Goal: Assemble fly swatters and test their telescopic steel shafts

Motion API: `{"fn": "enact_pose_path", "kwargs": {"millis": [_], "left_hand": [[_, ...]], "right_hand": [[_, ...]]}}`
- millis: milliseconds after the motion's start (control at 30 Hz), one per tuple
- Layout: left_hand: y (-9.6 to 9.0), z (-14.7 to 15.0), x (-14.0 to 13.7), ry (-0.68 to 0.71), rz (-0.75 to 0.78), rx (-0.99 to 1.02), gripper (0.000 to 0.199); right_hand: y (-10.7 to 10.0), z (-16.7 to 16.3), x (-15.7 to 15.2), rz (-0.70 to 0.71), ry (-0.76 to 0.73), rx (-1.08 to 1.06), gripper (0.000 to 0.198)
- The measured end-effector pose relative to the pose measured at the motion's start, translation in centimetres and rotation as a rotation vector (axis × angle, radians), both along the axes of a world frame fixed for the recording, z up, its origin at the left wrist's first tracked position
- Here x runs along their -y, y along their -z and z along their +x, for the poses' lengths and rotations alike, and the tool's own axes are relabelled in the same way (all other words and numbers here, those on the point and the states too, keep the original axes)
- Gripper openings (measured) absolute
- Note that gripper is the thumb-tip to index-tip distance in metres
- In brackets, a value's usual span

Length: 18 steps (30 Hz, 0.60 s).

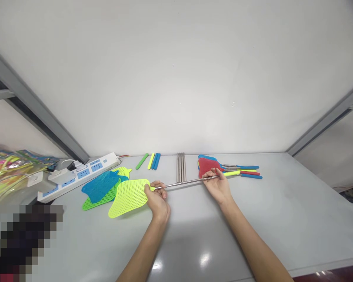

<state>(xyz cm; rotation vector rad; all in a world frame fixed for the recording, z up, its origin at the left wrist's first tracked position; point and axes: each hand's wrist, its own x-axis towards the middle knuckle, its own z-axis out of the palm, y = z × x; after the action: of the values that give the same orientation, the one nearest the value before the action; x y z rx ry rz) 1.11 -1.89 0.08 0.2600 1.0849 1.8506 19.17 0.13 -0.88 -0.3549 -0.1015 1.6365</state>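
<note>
A fly swatter [130, 197] with a yellow-green mesh head, a thin metal rod and a yellow-green grip is stretched out between my hands above the table. My left hand [159, 203] pinches it where the head joins the rod. Near the grip end, my right hand [218, 187] has its fingers closed around the rod. Behind the right hand lies a pile of whole fly swatters, a red head [207, 166] on top, their blue, red and yellow grips pointing right. Loose mesh heads in blue [101, 186], green and yellow overlap left of the held swatter.
Several metal rods [181, 167] lie side by side near the wall. Left of them are loose grips: green [142, 161], yellow and blue. A white power strip [86, 174] with plugged-in adapters runs along the left, beside plastic-bagged items [8, 172]. A pixelated dark area covers the lower left.
</note>
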Motion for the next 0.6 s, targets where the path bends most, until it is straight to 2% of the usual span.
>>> {"fn": "enact_pose_path", "kwargs": {"millis": [267, 433, 600], "left_hand": [[-0.1, 0.2, 0.1, 0.000, 0.016, -0.078, 0.036], [0.3, 1.1, 0.5, 0.129, 0.068, -0.284, 0.041], [0.6, 2.2, 1.2, 0.221, 0.137, -0.359, 0.040]], "right_hand": [[0.3, -0.5, 0.5, 0.044, -0.090, -0.126, 0.012], [0.2, 0.2, 0.2, 0.113, -0.055, -0.162, 0.020], [-0.2, 1.8, 0.0, 0.151, 0.002, -0.161, 0.020]]}}
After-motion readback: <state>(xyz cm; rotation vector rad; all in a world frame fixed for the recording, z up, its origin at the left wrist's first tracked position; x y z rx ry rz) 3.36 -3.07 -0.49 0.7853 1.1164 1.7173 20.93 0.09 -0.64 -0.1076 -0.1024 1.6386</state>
